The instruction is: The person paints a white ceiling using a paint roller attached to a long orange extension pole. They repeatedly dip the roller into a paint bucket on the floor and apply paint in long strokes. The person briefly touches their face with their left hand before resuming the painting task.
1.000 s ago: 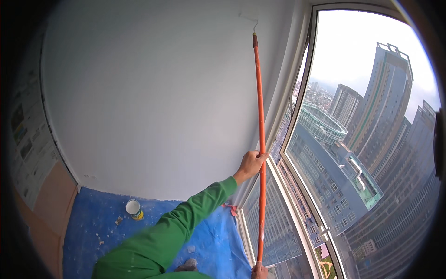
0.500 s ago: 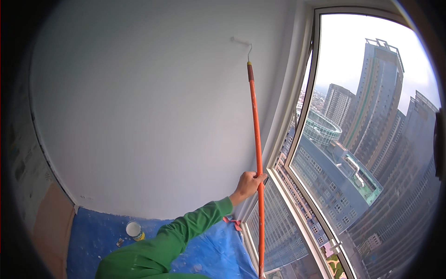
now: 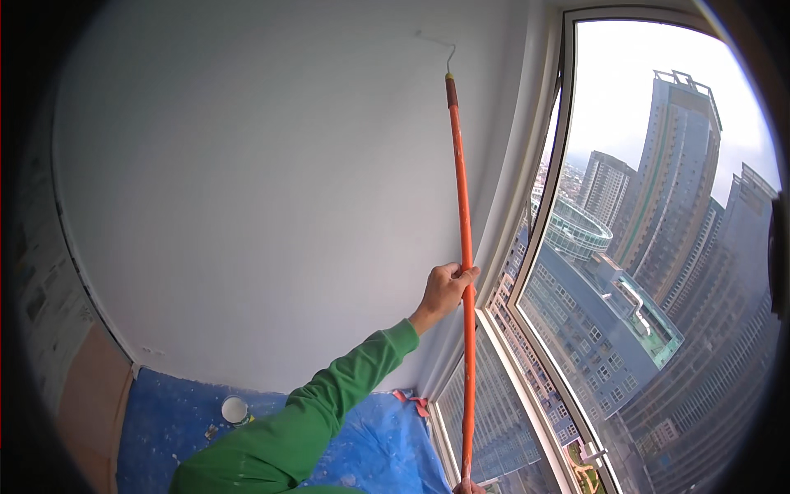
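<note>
A paint roller on a long orange extension pole [image 3: 462, 189] stands steeply up in front of a pale grey-white wall [image 3: 247, 181]. My left hand [image 3: 444, 288] is closed round the middle of the pole, its green sleeve reaching in from below. At the lower edge, part of my right hand [image 3: 469, 487] shows, wrapped about the pole's bottom end. High on the wall is the roller head [image 3: 436, 38], pale and hard to pick out, joined by a bent wire frame to the brown grip at the pole's top.
To the right is a tall framed window [image 3: 517, 288], partly open, with high-rise buildings far below and beyond. Blue sheeting [image 3: 173, 412] covers the floor. On it stands a paint can [image 3: 234, 409] with a white top; a red scrap [image 3: 411, 402] lies in the corner.
The roller has moved up the wall, and my left hand has risen with the pole. My right hand has come into view at the lower edge.
</note>
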A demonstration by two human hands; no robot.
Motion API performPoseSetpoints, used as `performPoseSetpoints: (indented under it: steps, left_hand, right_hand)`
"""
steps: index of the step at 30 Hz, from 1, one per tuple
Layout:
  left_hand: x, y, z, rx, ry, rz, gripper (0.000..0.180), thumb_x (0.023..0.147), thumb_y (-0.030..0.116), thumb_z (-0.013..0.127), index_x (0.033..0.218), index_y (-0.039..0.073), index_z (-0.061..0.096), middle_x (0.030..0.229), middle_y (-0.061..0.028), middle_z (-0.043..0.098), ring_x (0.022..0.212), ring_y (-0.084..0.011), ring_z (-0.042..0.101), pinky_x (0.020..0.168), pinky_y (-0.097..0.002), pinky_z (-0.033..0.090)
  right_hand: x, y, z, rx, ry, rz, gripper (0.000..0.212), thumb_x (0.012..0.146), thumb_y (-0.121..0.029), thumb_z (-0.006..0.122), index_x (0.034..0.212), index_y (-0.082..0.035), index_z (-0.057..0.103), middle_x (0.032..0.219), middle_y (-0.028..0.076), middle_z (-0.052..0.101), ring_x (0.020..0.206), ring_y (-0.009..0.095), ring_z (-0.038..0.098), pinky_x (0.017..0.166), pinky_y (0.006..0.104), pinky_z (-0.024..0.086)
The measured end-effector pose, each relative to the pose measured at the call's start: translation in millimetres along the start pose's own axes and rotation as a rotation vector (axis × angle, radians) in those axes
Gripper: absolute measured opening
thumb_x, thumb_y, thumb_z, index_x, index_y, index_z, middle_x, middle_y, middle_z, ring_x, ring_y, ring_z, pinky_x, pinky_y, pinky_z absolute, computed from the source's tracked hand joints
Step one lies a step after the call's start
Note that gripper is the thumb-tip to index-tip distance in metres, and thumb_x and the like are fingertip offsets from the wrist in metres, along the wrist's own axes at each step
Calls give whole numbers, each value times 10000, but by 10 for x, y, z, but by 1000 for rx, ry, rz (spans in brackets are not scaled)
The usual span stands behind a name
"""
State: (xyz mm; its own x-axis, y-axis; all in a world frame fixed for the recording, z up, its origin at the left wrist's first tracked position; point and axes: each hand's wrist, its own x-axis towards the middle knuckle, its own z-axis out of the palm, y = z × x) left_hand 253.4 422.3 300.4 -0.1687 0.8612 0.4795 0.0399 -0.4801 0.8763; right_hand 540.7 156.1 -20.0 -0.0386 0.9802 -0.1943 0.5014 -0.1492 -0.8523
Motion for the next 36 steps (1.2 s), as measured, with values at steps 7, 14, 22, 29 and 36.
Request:
performPoseSetpoints:
  steps: [7,14,22,29,36]
  left_hand:
    - [-925,-593,47,99,-217,-283,382,912,310,624,803,-56,631,659,-106,649,533,-121,596,469,-245,457]
    - [222,-62,-705,501,-97,100,214,904,172,621,911,-41,610,725,-93,657,635,-137,643,597,-263,511]
    - [3325,1501,-1571,1350,383,1045,277,868,105,568,1135,43,608,1102,-140,613,962,-272,614,862,-400,468]
    - [4838,2185,-1927,1840,541,1108,414,855,132,486,1256,143,586,1377,-190,405,1296,-313,362,1037,-496,279]
    - [5389,2458,-1564,1847,687,1187,381,870,116,484,1221,169,620,1353,-161,464,1256,-299,432,1019,-459,343]
  right_hand:
    - [214,-314,-173,-10,-148,171,535,863,-507,552,844,16,667,746,129,642,696,259,562,633,421,430]
    - [686,118,373,49,77,-34,562,845,-553,580,805,-2,678,600,135,560,617,255,499,583,452,390]
    - [1371,1119,1045,-140,36,-355,412,896,-408,500,1118,-97,653,939,184,646,823,339,600,737,455,459]
    - [1779,1323,1546,-397,-30,-184,453,962,-395,349,1142,-105,647,977,174,667,846,308,632,794,452,472]
    - [1792,426,1398,-9,-190,539,525,959,-486,307,1181,-144,638,886,146,692,779,279,647,782,433,475]
